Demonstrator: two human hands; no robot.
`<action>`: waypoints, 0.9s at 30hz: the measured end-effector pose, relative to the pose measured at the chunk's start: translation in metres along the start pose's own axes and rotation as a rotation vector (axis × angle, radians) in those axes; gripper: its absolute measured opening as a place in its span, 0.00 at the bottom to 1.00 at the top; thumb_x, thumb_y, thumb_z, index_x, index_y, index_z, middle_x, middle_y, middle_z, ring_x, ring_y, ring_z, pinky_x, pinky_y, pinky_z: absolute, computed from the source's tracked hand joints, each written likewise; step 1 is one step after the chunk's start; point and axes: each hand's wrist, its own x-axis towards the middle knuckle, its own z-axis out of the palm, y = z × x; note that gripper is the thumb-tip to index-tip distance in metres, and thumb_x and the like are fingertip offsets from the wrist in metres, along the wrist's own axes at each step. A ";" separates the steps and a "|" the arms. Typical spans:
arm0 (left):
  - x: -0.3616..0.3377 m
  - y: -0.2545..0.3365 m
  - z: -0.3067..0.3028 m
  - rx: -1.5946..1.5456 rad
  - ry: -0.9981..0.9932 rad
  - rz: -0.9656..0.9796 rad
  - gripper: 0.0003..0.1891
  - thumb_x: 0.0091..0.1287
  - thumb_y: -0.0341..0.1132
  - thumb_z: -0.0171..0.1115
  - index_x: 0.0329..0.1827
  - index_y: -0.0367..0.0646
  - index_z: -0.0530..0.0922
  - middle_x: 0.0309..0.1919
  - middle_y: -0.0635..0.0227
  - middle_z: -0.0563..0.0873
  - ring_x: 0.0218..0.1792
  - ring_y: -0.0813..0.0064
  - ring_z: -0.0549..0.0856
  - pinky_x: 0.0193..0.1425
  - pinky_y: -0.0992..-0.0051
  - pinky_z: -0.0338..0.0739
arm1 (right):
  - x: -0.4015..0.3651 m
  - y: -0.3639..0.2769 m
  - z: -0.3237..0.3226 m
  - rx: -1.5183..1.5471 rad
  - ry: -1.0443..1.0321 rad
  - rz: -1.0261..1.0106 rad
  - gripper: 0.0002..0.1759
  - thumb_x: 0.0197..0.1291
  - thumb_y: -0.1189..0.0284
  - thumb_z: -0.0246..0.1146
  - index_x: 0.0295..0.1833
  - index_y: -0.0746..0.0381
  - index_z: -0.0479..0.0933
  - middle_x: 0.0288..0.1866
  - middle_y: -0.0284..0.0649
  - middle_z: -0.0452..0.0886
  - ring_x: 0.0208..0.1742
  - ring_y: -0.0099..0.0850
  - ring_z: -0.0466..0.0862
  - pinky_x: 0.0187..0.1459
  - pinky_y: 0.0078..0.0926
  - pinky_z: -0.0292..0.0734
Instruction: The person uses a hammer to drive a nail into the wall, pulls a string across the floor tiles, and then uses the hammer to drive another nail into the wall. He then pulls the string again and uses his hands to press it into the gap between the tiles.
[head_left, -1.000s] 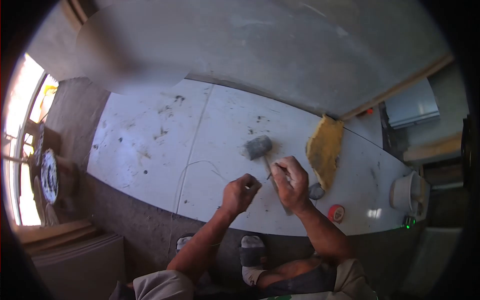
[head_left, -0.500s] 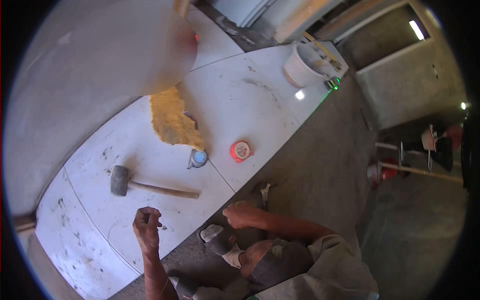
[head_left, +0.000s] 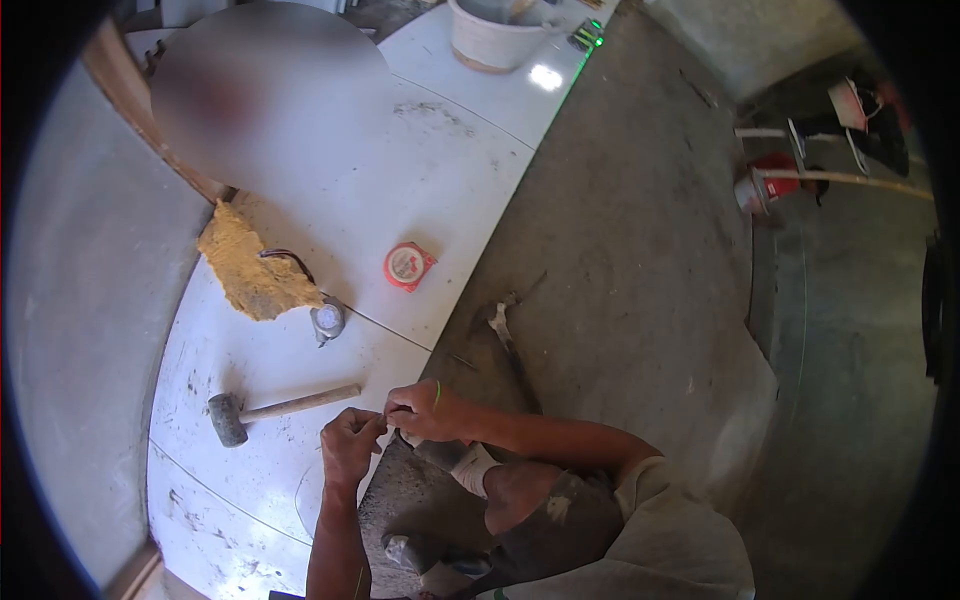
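Observation:
My left hand and my right hand meet over the edge of the white tiles. Thumbs and fingers of both are pinched, fingertips right against each other. What they hold is too small to make out. A thin line curves over the tile beside my left wrist. Just beyond my hands lies a rubber mallet, its wooden handle pointing toward them. A red tape measure rests farther up the tiles. Near it, a small grey round tool touches a yellow sponge-like piece.
At the far end stand a white bucket and a laser level with green lights. A metal tool with a dark handle lies on the concrete floor. A red-and-white bucket is farther right. A blurred patch covers the upper left.
My hands have come together from apart, the left moving right and the right moving left. The view has shifted, so the tiles and tools appear farther left.

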 end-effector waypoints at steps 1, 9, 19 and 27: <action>0.001 0.000 0.007 0.001 -0.069 -0.011 0.11 0.60 0.32 0.67 0.36 0.29 0.81 0.27 0.62 0.86 0.22 0.79 0.82 0.25 0.80 0.77 | -0.005 0.004 0.000 0.010 0.014 0.007 0.12 0.60 0.68 0.62 0.44 0.65 0.80 0.34 0.48 0.85 0.33 0.37 0.86 0.38 0.34 0.79; 0.006 -0.012 0.051 0.090 -0.247 0.043 0.10 0.62 0.31 0.65 0.35 0.29 0.80 0.28 0.60 0.87 0.24 0.76 0.85 0.26 0.78 0.80 | -0.034 0.025 -0.020 0.067 0.086 0.265 0.09 0.54 0.70 0.62 0.34 0.66 0.80 0.31 0.49 0.85 0.35 0.44 0.86 0.38 0.39 0.79; 0.020 -0.016 0.086 0.134 -0.304 -0.011 0.13 0.61 0.36 0.68 0.34 0.32 0.80 0.25 0.63 0.85 0.21 0.79 0.81 0.25 0.79 0.77 | -0.055 0.068 -0.018 0.045 0.174 0.215 0.07 0.60 0.73 0.57 0.38 0.66 0.76 0.32 0.48 0.83 0.36 0.44 0.84 0.39 0.41 0.76; 0.024 -0.018 0.102 0.119 -0.400 -0.006 0.13 0.63 0.36 0.67 0.37 0.33 0.79 0.29 0.64 0.86 0.26 0.81 0.82 0.28 0.81 0.76 | -0.071 0.090 -0.011 0.147 0.269 0.211 0.07 0.64 0.73 0.56 0.39 0.66 0.75 0.33 0.49 0.82 0.33 0.43 0.85 0.33 0.40 0.78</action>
